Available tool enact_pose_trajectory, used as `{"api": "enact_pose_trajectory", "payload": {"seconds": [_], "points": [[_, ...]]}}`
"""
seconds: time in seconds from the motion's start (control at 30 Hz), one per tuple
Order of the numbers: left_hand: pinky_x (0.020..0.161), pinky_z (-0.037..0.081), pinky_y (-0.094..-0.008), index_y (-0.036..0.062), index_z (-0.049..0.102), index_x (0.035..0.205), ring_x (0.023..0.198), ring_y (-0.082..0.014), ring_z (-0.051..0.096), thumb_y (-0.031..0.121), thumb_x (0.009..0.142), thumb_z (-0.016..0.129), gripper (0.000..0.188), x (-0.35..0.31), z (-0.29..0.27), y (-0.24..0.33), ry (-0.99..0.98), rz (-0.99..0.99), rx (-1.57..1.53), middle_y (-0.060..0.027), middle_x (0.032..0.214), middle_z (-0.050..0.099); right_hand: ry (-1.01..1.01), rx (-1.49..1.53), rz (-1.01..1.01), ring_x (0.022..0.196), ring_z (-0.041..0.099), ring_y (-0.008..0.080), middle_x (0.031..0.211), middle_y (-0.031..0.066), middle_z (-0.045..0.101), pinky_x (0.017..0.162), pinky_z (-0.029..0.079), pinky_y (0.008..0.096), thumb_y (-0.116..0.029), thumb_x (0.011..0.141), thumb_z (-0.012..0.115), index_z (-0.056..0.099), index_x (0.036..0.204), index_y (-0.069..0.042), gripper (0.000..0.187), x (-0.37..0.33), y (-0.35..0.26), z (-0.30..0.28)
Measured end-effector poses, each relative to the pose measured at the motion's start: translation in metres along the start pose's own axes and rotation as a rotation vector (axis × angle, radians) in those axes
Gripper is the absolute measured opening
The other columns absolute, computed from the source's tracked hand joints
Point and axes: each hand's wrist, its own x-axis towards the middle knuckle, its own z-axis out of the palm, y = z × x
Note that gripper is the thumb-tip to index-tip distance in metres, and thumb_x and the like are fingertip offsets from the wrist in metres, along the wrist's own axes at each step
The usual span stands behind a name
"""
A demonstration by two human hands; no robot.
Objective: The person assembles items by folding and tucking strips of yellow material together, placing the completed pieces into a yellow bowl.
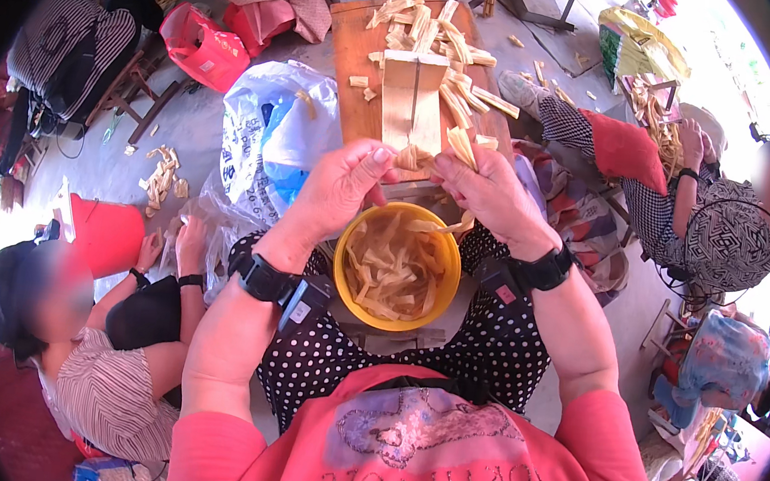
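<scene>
My right hand point(493, 193) is closed round a bundle of pale yellow, flat strips point(461, 146), whose ends stick up past the fingers. A loose strip end trails from this hand toward the yellow bucket point(340, 269) between my knees. My left hand point(342, 181) is closed, thumb against the fingers, beside a short piece of pale strip point(411, 158); what it grips is hidden. Inside the bucket lie several limp, wet-looking strips point(391, 269). Just beyond my hands, a pale wooden block with a slot point(413, 104) stands on a brown wooden board point(354, 61).
Folded strip bundles point(433, 32) are heaped on the board's far part. A white plastic bag point(265, 136) stands at the left, with a red bucket point(106, 234) farther left. Co-workers sit at the left point(115, 344) and right point(721, 213). Strip scraps point(161, 180) lie on the floor.
</scene>
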Motion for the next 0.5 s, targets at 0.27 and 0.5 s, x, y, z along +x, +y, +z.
{"api": "enact_pose_trajectory", "payload": {"seconds": [0.27, 0.5], "points": [[0.076, 0.056, -0.0295, 0.0021, 0.085, 0.119, 0.082, -0.0067, 0.066, 0.034, 0.135, 0.069, 0.04, -0.1, 0.029, -0.033, 0.181, 0.07, 0.126, 0.003, 0.094, 0.077, 0.06, 0.172, 0.117, 0.083, 0.055, 0.001, 0.106, -0.0095, 0.072, 0.073, 0.046, 0.0248, -0.035, 0.128, 0.083, 0.079, 0.131, -0.012, 0.024, -0.11, 0.013, 0.054], [0.094, 0.063, -0.0321, 0.0033, 0.086, 0.156, 0.101, -0.0127, 0.075, 0.039, 0.132, 0.075, 0.044, -0.156, 0.066, -0.118, 0.081, 0.156, 0.315, -0.0036, 0.119, 0.085, 0.074, 0.006, 0.138, 0.095, 0.073, 0.0074, 0.107, 0.0014, 0.084, 0.081, 0.06, 0.0335, -0.033, 0.123, 0.09, 0.083, 0.126, 0.002, 0.036, -0.15, 0.058, 0.054]]}}
